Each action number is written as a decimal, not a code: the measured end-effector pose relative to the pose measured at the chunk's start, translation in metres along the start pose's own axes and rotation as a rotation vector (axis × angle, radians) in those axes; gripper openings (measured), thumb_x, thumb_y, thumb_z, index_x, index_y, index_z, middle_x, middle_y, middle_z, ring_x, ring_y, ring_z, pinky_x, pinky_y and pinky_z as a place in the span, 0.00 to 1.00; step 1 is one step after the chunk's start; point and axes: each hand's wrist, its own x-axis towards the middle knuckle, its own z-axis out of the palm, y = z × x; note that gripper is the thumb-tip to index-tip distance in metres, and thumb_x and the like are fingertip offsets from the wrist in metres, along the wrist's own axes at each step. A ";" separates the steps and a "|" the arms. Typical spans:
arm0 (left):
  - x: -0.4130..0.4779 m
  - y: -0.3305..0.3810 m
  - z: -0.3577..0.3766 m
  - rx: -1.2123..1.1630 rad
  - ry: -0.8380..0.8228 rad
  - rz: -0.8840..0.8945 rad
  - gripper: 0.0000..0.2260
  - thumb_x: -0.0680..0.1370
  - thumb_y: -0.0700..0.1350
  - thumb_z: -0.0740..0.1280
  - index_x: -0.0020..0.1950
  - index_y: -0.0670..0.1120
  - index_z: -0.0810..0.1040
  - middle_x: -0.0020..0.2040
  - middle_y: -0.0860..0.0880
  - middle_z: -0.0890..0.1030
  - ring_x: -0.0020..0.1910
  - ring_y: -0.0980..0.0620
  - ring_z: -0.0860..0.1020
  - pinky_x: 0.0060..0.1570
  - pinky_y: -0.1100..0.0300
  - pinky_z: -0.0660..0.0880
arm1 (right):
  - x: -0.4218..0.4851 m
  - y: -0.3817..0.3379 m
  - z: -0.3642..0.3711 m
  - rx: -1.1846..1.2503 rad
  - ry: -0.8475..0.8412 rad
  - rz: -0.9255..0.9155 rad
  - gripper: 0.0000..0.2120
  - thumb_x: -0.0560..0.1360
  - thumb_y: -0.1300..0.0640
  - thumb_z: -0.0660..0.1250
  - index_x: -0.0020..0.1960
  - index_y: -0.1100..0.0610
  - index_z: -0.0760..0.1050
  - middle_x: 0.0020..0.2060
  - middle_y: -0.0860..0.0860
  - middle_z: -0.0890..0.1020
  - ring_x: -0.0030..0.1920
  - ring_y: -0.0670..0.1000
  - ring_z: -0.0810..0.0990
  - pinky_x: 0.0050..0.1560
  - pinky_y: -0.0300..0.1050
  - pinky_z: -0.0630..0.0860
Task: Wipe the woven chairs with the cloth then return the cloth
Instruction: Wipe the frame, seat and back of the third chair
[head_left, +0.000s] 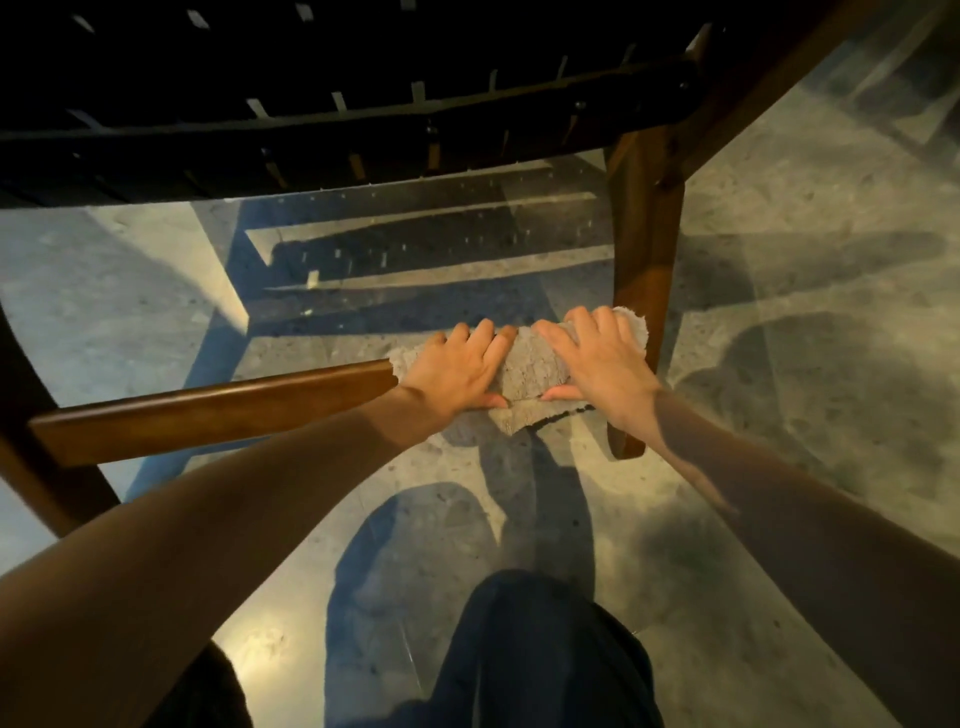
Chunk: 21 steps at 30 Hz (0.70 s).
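Grey terry cloth (524, 364) lies draped over the right end of the wooden crossbar (218, 405) low on the woven chair (363, 104), just beside the leg (644, 249) at about two o'clock from my knee (530, 649). I judge I am in the wiping step, working the frame under the dark woven seat, with the cloth's return not yet begun. My left hand (457, 366) and right hand (597, 358) sit side by side on the cloth, palms down, fingers (485, 332) curled over the far edge of the bar and thumbs tucked on the near edge, so both grip cloth and bar together. Both forearms reach forward towards twelve o'clock, wrists fairly flat. Next I would likely slide the cloth along the bar towards nine o'clock, keeping pressure even so it doesn't slip off to the floor (779, 364).
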 end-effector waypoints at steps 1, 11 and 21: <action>-0.001 -0.003 0.001 0.000 0.014 0.012 0.37 0.77 0.62 0.59 0.76 0.43 0.48 0.70 0.43 0.63 0.65 0.43 0.68 0.61 0.52 0.69 | 0.001 -0.001 -0.001 -0.038 -0.011 0.006 0.43 0.60 0.32 0.73 0.66 0.56 0.72 0.46 0.58 0.76 0.41 0.56 0.74 0.41 0.48 0.71; -0.067 -0.088 0.019 -0.151 -0.086 0.060 0.33 0.77 0.62 0.58 0.74 0.44 0.54 0.69 0.43 0.64 0.65 0.45 0.67 0.65 0.52 0.66 | 0.039 -0.090 -0.040 0.033 -0.128 -0.065 0.39 0.71 0.32 0.62 0.73 0.53 0.56 0.63 0.58 0.69 0.60 0.59 0.70 0.56 0.53 0.67; -0.211 -0.204 0.063 0.021 -0.057 -0.226 0.36 0.65 0.55 0.76 0.63 0.38 0.66 0.50 0.36 0.75 0.44 0.37 0.77 0.43 0.44 0.77 | 0.102 -0.267 -0.080 0.202 -0.048 -0.185 0.39 0.70 0.36 0.67 0.72 0.51 0.57 0.65 0.58 0.69 0.64 0.59 0.69 0.59 0.54 0.66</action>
